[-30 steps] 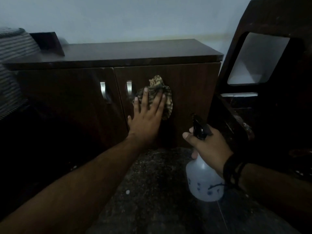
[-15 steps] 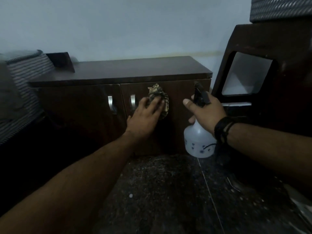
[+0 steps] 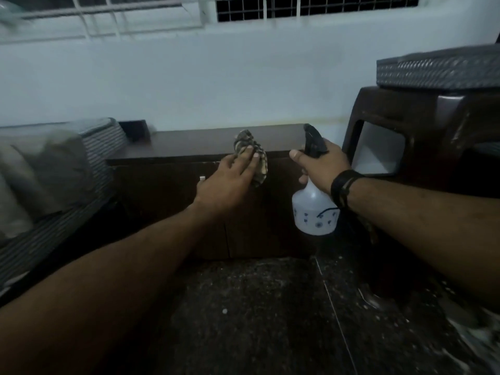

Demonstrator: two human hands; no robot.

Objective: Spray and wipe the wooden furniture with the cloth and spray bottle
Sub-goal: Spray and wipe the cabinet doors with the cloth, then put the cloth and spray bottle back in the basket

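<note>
A low dark wooden cabinet [image 3: 173, 147] stands against the white wall. My left hand [image 3: 230, 182] presses a crumpled patterned cloth [image 3: 254, 152] with straight fingers against the cabinet's top front edge, above the right door. To the right, my right hand [image 3: 322, 166] grips a white spray bottle [image 3: 313, 212] by its black trigger head. The bottle hangs in the air in front of the cabinet's right end, nozzle toward the cabinet top.
A dark brown stool-like frame [image 3: 422, 131] with a woven cushion [image 3: 438, 66] on it stands close at the right. At the left is a striped sofa [image 3: 54, 174]. Dark speckled floor [image 3: 257, 315] lies below. A barred window [image 3: 297, 6] runs above.
My left hand slid the cloth up the right door to the cabinet's top edge. My right hand lifted the spray bottle higher. The view rose and pulled back.
</note>
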